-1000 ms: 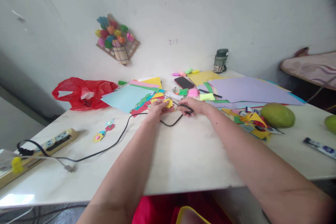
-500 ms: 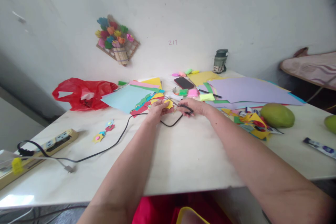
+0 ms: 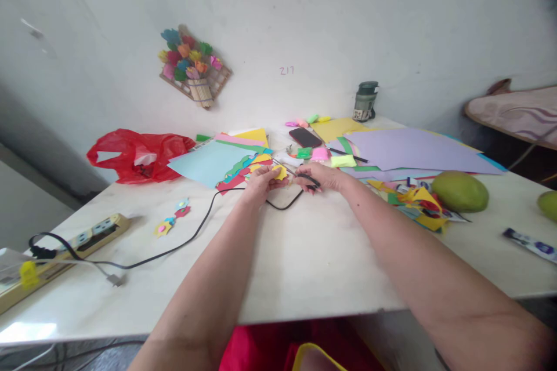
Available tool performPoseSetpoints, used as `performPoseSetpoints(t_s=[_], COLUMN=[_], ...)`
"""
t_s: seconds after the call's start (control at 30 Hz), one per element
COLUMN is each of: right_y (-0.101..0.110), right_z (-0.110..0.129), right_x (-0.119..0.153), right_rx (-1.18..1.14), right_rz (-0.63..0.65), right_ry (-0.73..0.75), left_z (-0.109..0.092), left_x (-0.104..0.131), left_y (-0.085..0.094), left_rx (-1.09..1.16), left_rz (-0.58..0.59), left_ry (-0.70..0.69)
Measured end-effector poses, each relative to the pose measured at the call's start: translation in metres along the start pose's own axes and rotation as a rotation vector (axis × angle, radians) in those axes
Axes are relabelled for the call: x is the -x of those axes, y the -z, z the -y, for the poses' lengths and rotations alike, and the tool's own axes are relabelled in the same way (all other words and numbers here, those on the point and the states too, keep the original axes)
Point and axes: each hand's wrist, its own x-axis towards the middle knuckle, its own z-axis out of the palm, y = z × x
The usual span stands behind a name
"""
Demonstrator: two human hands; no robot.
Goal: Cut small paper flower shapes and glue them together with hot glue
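My left hand [image 3: 261, 181] pinches a small yellow paper piece [image 3: 280, 172] near the middle of the table. Just to its right, my right hand [image 3: 319, 177] is closed around a black-handled tool [image 3: 308, 179] whose thin tip points up and left; it looks like scissors, though its fingers partly hide it. Behind my left hand lie cut strips of red, yellow and green paper [image 3: 239, 174]. A black cable [image 3: 282, 207] loops below both hands.
A power strip [image 3: 102, 226] and small paper flowers [image 3: 172, 219] lie left, with a red bag [image 3: 139, 153] behind. Coloured sheets [image 3: 391, 145], a phone [image 3: 305, 137], clay packets [image 3: 319, 154], paper scraps [image 3: 420, 206], a green fruit [image 3: 460, 191] and a tube [image 3: 528, 243] are around.
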Motion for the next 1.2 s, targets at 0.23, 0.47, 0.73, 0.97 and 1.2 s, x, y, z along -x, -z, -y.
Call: performPoseSetpoints(t_s=[0.23, 0.47, 0.73, 0.97, 1.2], right_y=[-0.0003, -0.0003, -0.0002, -0.0004, 0.0004], right_z=[0.0005, 0.0005, 0.0051, 0.0080, 0.0061], right_x=[-0.0001, -0.0002, 0.0024, 0.0046, 0.0041], right_rx=[-0.010, -0.007, 0.017, 0.013, -0.019], right_rz=[-0.007, -0.016, -0.016, 0.007, 0.051], right_ry=[0.007, -0.002, -0.013, -0.007, 0.004], left_z=[-0.0005, -0.0010, -0.0024, -0.0003, 0.0017], left_x=[0.0003, 0.0012, 0.0019, -0.0001, -0.0017], left_y=[-0.0010, -0.0014, -0.0023, -0.0004, 0.0020], left_rx=[0.013, -0.010, -0.009, -0.006, 0.001], left_rz=[-0.012, -0.011, -0.015, -0.014, 0.018], left_ry=[0.008, 0.018, 0.019, 0.010, -0.014])
